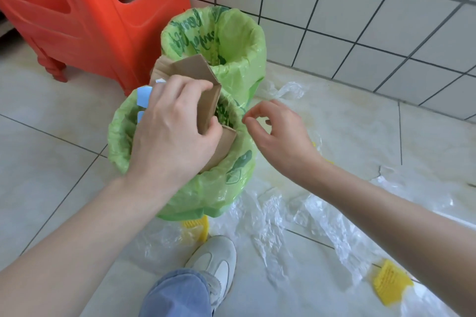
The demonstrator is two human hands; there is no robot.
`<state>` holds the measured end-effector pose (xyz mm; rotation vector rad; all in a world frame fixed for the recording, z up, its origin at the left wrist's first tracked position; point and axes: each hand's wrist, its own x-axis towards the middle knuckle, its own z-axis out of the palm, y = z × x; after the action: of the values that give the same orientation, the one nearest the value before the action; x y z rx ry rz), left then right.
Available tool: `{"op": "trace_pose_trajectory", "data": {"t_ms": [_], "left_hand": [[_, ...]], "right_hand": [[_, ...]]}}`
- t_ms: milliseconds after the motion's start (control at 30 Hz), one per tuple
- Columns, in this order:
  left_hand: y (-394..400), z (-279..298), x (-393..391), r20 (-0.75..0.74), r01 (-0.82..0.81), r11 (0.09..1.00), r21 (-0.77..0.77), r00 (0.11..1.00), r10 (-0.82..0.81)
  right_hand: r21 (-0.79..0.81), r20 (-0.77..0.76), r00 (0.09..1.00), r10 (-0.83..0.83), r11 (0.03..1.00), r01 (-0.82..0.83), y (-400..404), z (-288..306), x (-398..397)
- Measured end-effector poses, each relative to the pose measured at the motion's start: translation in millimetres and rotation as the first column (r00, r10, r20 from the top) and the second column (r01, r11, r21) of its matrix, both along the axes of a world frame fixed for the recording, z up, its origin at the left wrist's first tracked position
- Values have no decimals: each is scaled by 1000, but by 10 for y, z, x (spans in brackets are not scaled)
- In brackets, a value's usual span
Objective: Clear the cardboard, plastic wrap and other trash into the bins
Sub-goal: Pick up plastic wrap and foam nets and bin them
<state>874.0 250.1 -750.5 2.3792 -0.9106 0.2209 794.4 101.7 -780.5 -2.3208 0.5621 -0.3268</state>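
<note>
Taking the near bin (206,188) as the landmark: closest to the camera, below it, a white sneaker (216,262) and a blue denim trouser cuff (177,293) show, the leg cut off by the bottom edge. Crinkled clear plastic wrap (270,226) spreads over the pale floor tiles to the right of the bin and in front of it; its edges are hard to trace against the glossy tile. Three yellow pieces show through or beside the film: one (195,225) half tucked under the bin's base, one ridged rectangle (391,282) far to the lower right, and a sliver beyond the right wrist, too hidden to identify.

The near bin is lined with a thin green printed bag, so the bin's own wall is hidden. Over its mouth the left hand (172,131) grips a folded piece of brown cardboard (203,85), fingers curled round the fold and thumb on the near face; the cardboard's lower end stands inside the bag. Two light-blue flat pieces (143,96) peek out past the knuckles, mostly covered.

Just right of the bin's rim the right hand (278,136) hovers with fingers loosely curled, holding nothing.

Behind the near bin, touching it, stands a second bin (231,41) with the same green liner. Left of that is an orange-red plastic stool (98,8), cut off at the top. A white tiled wall (360,8) rises behind.
</note>
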Motion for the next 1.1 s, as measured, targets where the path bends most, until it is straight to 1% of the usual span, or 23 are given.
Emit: {"op": "trace_pose_trajectory", "data": {"t_ms": [167, 300, 400, 500, 633, 767, 800, 833, 933, 1033, 1100], "left_hand": [[-253, -77, -224, 60, 112, 994, -14, 992, -111], [-486, -147, -476, 18, 204, 979, -21, 979, -204], [-710, -305, -738, -66, 299, 954, -31, 952, -300], [-952, -604, -1034, -233, 388, 922, -4, 896, -379], [-1225, -1016, -1445, -442, 486, 873, 51, 795, -417], [-1513, -1252, -1856, -546, 555, 829, 67, 716, -435], [-1566, -1292, -1965, -556, 587, 805, 83, 698, -451], [-1603, -1323, -2075, -560, 635, 763, 121, 678, -476], [-1640, -1409, -2351, -536, 779, 558, 286, 613, -581], [-1709, -1493, -2520, -540, 845, 379, 378, 533, -651], [-1795, -1537, -2611, -542, 868, 263, 422, 474, -694]], "right_hand": [[116, 4, 998, -69, 991, 68, -233, 0, -409], [173, -49, 985, -163, 970, 170, -456, -119, -870], [202, -114, 962, -248, 942, 267, -662, -341, -1319], [203, -229, 920, -319, 908, 365, -817, -641, -1853], [194, -353, 833, -427, 837, 512, -939, -947, -2502], [149, -386, 745, -544, 760, 632, -1026, -1158, -2961], [140, -394, 733, -555, 751, 645, -1047, -1192, -3054], [126, -404, 726, -557, 752, 647, -1068, -1211, -3141], [69, -414, 714, -564, 763, 642, -1158, -1217, -3375], [16, -414, 656, -631, 716, 698, -1343, -1237, -3575], [-36, -426, 632, -648, 710, 704, -1525, -1306, -3690]]}}
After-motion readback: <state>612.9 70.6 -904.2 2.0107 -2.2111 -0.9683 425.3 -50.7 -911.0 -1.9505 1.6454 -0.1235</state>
